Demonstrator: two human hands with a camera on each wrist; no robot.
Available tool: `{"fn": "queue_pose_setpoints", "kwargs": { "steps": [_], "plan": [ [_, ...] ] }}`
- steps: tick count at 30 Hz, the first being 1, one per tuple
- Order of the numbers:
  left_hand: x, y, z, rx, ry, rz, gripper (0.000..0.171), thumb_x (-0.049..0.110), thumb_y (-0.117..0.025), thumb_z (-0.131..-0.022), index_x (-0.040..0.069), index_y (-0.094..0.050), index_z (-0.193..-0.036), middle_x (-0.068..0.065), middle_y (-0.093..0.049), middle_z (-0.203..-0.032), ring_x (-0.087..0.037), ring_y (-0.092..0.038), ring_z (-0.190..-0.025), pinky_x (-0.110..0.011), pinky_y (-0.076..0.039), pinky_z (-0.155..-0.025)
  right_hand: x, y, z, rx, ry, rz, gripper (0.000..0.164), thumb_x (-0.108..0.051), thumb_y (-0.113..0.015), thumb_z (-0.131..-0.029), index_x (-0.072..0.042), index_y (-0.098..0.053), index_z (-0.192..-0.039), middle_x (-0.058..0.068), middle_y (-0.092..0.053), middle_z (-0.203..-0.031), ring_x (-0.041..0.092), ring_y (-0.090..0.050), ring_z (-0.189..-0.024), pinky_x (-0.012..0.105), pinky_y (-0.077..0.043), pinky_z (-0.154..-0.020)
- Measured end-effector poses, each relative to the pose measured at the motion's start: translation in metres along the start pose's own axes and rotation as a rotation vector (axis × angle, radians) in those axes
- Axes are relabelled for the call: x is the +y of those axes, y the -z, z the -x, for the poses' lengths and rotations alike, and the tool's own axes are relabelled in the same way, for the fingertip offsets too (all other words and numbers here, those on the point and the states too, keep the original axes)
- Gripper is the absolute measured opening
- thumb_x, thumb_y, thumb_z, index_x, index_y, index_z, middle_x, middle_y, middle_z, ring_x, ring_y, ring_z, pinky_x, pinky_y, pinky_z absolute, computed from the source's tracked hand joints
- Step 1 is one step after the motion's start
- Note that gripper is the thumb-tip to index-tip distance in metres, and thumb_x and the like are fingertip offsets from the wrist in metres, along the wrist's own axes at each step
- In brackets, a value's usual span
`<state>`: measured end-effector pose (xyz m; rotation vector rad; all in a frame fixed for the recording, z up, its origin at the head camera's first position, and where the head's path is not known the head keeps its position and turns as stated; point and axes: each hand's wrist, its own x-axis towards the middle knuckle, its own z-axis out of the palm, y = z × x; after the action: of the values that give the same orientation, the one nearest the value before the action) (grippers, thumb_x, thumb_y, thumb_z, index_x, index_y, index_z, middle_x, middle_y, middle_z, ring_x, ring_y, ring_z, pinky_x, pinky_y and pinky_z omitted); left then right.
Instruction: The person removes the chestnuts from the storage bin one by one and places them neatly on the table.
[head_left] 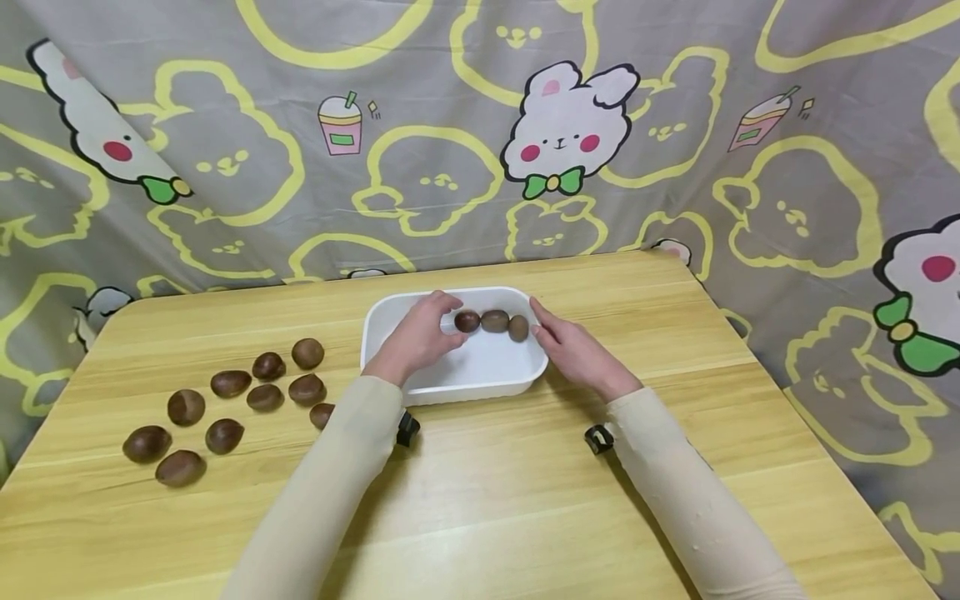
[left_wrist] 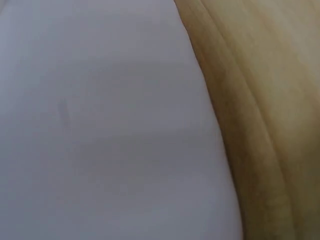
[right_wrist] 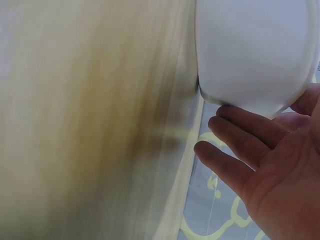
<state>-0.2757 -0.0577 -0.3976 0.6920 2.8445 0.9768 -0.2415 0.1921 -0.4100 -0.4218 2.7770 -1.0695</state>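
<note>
In the head view a white plastic tray (head_left: pixel 472 367) stands on the wooden table. A row of three brown chestnuts (head_left: pixel 495 321) lies along its inside, toward the far right. My left hand (head_left: pixel 422 335) reaches in over the tray's left side, and its thumb and fingers pinch the leftmost chestnut (head_left: pixel 468 322). At the right end, my right hand (head_left: pixel 576 350) holds the tray by its rim. The right wrist view has the fingers of that hand (right_wrist: pixel 270 165) stretched under the tray's outer wall (right_wrist: pixel 250 55). The tray's wall (left_wrist: pixel 120 120) fills most of the left wrist view.
Several more chestnuts (head_left: pixel 225 436) lie scattered on the table (head_left: pixel 480 517) to the left of the tray, one partly hidden by my left sleeve (head_left: pixel 337 467). A grey patterned curtain (head_left: pixel 435 92) hangs behind the table and along its right side.
</note>
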Motion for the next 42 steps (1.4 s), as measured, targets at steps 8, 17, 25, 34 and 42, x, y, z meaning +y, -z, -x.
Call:
{"fn": "queue_pose_setpoints", "kwargs": {
  "steps": [8,17,25,34,42],
  "plan": [
    [-0.001,-0.007,-0.007,-0.070,0.001,-0.050,0.046,0.014,-0.073,-0.074,-0.001,-0.054,-0.113,-0.012,-0.049,-0.120,-0.025,-0.042,-0.114,-0.033,-0.030,-0.099,0.000,0.001,0.001,-0.002,-0.006,0.015,0.050,-0.032,-0.035,-0.098,-0.023,-0.017,-0.143,0.007,-0.029,-0.140,0.021,-0.048,-0.100,0.037,-0.039,-0.087],
    [0.000,-0.015,-0.006,-0.063,-0.036,-0.122,0.047,0.016,-0.070,-0.076,0.002,-0.053,-0.118,-0.008,-0.044,-0.121,-0.022,-0.041,-0.114,-0.032,-0.030,-0.099,0.002,0.001,0.002,0.009,-0.001,0.028,0.050,-0.031,-0.035,-0.098,-0.021,-0.018,-0.143,0.008,-0.030,-0.140,0.023,-0.049,-0.098,0.037,-0.040,-0.084],
    [-0.001,-0.019,-0.006,-0.055,-0.051,-0.200,0.043,0.017,-0.067,-0.079,0.001,-0.055,-0.117,-0.008,-0.041,-0.119,-0.020,-0.040,-0.111,-0.030,-0.033,-0.096,0.004,0.000,0.002,0.008,-0.007,0.016,0.050,-0.033,-0.034,-0.097,-0.023,-0.017,-0.143,0.007,-0.029,-0.141,0.023,-0.051,-0.087,0.034,-0.041,-0.077],
    [0.010,0.000,-0.001,-0.101,-0.052,-0.190,0.047,0.018,-0.067,-0.080,-0.002,-0.052,-0.119,-0.011,-0.045,-0.122,-0.024,-0.041,-0.114,-0.032,-0.030,-0.099,0.002,-0.001,0.003,0.013,0.010,0.013,0.050,-0.033,-0.035,-0.097,-0.025,-0.016,-0.143,0.006,-0.030,-0.140,0.024,-0.052,-0.100,0.037,-0.040,-0.088],
    [0.040,0.038,-0.002,-0.207,-0.032,-0.248,0.039,0.017,-0.066,-0.081,0.001,-0.057,-0.115,-0.010,-0.053,-0.113,-0.025,-0.050,-0.106,-0.035,-0.038,-0.091,0.001,0.000,0.001,0.016,0.010,0.023,0.049,-0.034,-0.034,-0.097,-0.029,-0.015,-0.142,0.004,-0.031,-0.140,0.018,-0.041,-0.117,0.037,-0.031,-0.099]
  ]
}}
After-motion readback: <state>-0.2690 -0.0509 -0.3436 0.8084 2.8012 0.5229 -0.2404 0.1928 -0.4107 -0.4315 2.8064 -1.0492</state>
